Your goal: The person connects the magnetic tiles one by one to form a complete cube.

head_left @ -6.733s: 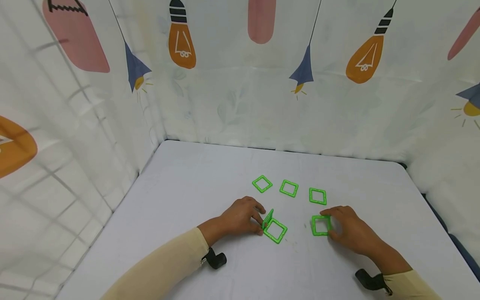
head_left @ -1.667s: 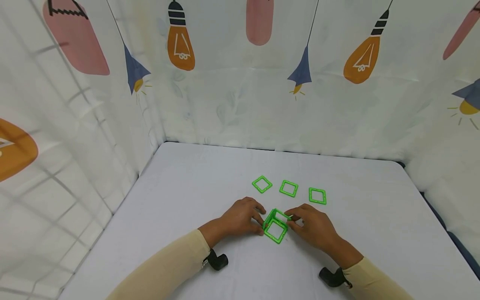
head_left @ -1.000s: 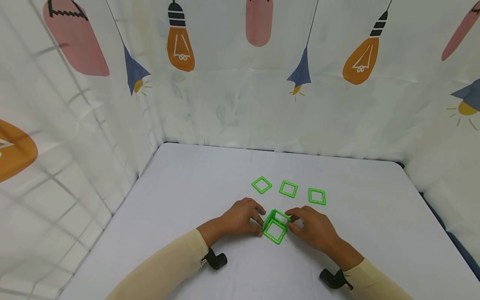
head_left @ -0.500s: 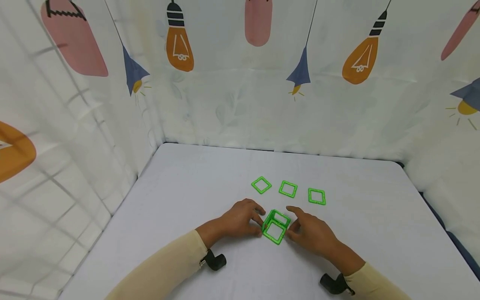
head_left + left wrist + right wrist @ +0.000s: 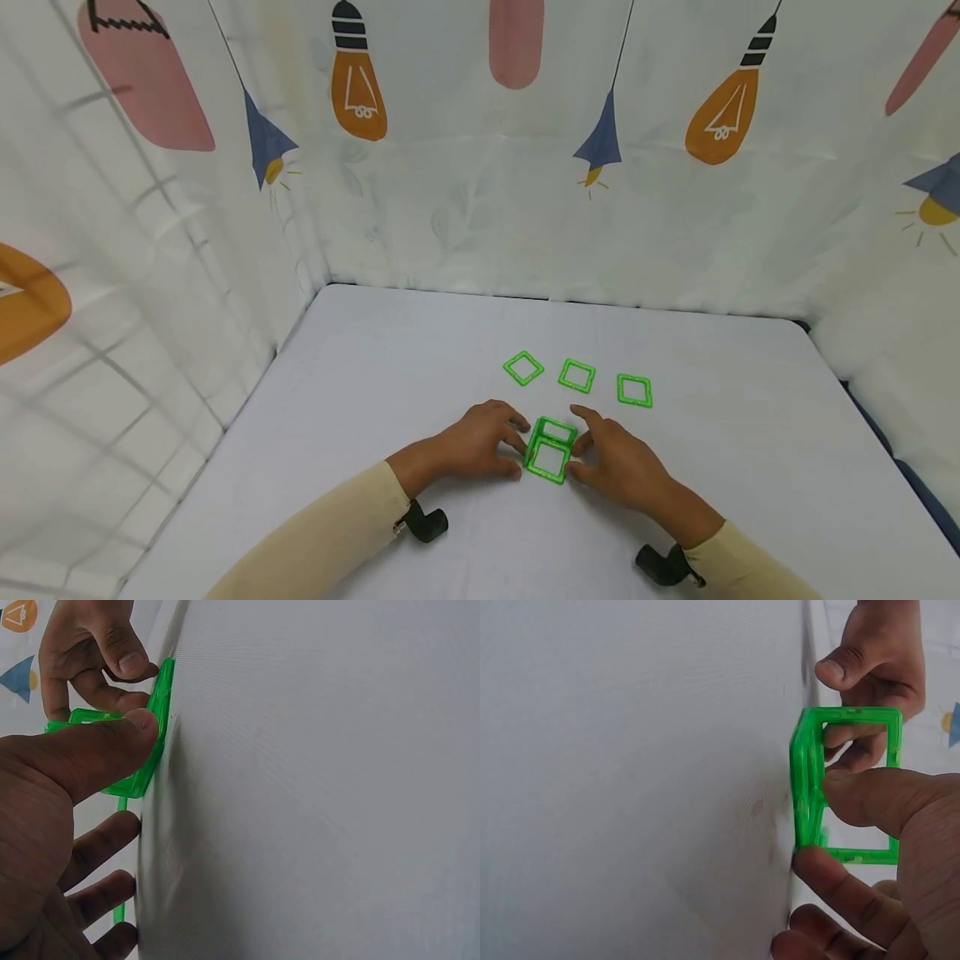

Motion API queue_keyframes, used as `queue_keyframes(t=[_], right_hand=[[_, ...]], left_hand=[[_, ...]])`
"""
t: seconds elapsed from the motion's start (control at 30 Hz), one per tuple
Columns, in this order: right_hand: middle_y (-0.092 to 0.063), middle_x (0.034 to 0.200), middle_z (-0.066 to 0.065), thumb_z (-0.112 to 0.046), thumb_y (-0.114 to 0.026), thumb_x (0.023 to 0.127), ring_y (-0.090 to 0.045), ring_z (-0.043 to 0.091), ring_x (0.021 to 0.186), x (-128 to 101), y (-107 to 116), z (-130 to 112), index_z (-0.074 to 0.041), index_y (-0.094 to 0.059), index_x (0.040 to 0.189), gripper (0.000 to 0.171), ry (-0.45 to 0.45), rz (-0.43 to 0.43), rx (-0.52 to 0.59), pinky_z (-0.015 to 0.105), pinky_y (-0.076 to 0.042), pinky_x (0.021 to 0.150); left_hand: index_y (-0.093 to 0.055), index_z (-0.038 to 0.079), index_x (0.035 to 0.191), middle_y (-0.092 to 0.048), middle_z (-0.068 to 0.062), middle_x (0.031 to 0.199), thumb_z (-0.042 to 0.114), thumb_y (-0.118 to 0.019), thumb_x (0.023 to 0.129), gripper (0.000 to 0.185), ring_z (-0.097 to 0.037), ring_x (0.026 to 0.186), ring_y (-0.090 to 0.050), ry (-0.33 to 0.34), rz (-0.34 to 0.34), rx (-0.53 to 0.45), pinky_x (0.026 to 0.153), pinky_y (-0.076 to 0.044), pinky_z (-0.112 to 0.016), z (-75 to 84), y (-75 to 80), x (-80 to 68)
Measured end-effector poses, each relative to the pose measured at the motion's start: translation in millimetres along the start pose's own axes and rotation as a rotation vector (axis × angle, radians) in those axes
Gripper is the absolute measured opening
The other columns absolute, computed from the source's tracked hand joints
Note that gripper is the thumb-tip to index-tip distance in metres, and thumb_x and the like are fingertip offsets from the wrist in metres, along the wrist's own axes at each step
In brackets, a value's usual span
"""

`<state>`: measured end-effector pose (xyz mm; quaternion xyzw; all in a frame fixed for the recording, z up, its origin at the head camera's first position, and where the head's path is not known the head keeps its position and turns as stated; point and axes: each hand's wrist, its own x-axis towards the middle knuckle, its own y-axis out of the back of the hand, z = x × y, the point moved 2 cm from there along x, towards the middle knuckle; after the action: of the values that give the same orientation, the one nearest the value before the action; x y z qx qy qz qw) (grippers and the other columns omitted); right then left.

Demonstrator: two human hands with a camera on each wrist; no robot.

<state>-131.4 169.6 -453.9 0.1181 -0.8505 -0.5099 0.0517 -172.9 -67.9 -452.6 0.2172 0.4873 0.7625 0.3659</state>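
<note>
Three green square frame-like building tiles stand joined as a corner between my hands. The flat tile (image 5: pixel 545 476) lies on the table, with one upright tile (image 5: pixel 533 444) along its left side and another upright tile (image 5: pixel 558 422) at its back. My left hand (image 5: pixel 476 440) has its fingertips against the left upright, thumb held apart below. On the other side, my right hand (image 5: pixel 626 462) has thumb and fingertips at the corner's right edge, its index finger raised off it. In the right wrist view the right thumb (image 5: pixel 870 799) overlaps the tile frame (image 5: pixel 855 714).
Behind the hands, three loose green tiles lie flat in a row: a left one (image 5: pixel 513 359), a middle one (image 5: pixel 582 364) and a right one (image 5: pixel 634 377). The white table (image 5: pixel 412 350) ends at a printed cloth wall (image 5: pixel 465 217).
The right hand brought a tile from the right and stood it up at the back. Its index finger then lifted away. The joined tiles have since turned slightly and shifted left.
</note>
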Motion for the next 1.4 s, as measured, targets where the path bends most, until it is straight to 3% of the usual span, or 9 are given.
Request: queue_keyframes(t=[0.4, 0.67, 0.83, 1.07, 1.4], right_hand=[[-0.062, 0.094, -0.017, -0.035, -0.093, 0.075, -0.06, 0.01, 0.096, 5, -6, -7, -0.011, -0.042, 0.154, 0.097, -0.007, -0.007, -0.049, 0.036, -0.053, 0.08], [-0.064, 0.097, -0.017, -0.027, -0.092, 0.077, -0.061, 0.012, 0.1, 5, -5, -8, -0.011, -0.042, 0.153, 0.093, 0.014, 0.011, -0.021, 0.036, -0.054, 0.081], [-0.066, 0.101, -0.018, -0.018, -0.088, 0.079, -0.06, 0.012, 0.103, 6, -5, -8, -0.012, -0.043, 0.153, 0.086, 0.009, 0.01, 0.007, 0.035, -0.053, 0.083], [-0.067, 0.101, -0.021, -0.012, -0.085, 0.082, -0.06, 0.012, 0.103, 8, -4, -10, -0.014, -0.045, 0.152, 0.08, 0.027, -0.004, 0.014, 0.034, -0.052, 0.08], [-0.069, 0.101, -0.023, -0.007, -0.081, 0.086, -0.061, 0.014, 0.109, 11, -3, -11, -0.017, -0.05, 0.148, 0.071, 0.079, -0.027, 0.007, 0.036, -0.052, 0.083]], left_hand=[[-0.081, 0.028, 0.114, -0.059, 0.006, 0.134, 0.034, -0.084, 0.087, 0.028, -0.018, 0.134, -0.045, -0.03, -0.021, -0.025, 0.112, -0.037, -0.044, 0.1, 0.8, -5.9], [-0.08, 0.027, 0.097, -0.061, 0.006, 0.132, 0.024, -0.084, 0.087, 0.012, -0.02, 0.133, -0.048, 0.092, 0.016, -0.191, 0.113, -0.037, -0.039, -7.5, 3.4, -5.4], [-0.073, 0.023, 0.094, -0.063, 0.004, 0.129, 0.02, -0.084, 0.086, 0.014, -0.021, 0.131, -0.05, 0.141, 0.059, -0.248, 0.111, -0.04, -0.037, -10.3, 3.7, -3.2], [-0.074, 0.017, 0.117, -0.065, 0.007, 0.124, 0.021, -0.085, 0.087, 0.032, -0.017, 0.128, -0.052, 0.108, 0.081, -0.218, 0.111, -0.04, -0.038, -10.3, 3.3, -1.1], [-0.081, 0.02, 0.109, -0.062, 0.002, 0.131, 0.025, -0.088, 0.083, 0.027, -0.023, 0.129, -0.047, 0.091, 0.073, -0.185, 0.108, -0.04, -0.041, -7.4, 0.8, -0.8]])
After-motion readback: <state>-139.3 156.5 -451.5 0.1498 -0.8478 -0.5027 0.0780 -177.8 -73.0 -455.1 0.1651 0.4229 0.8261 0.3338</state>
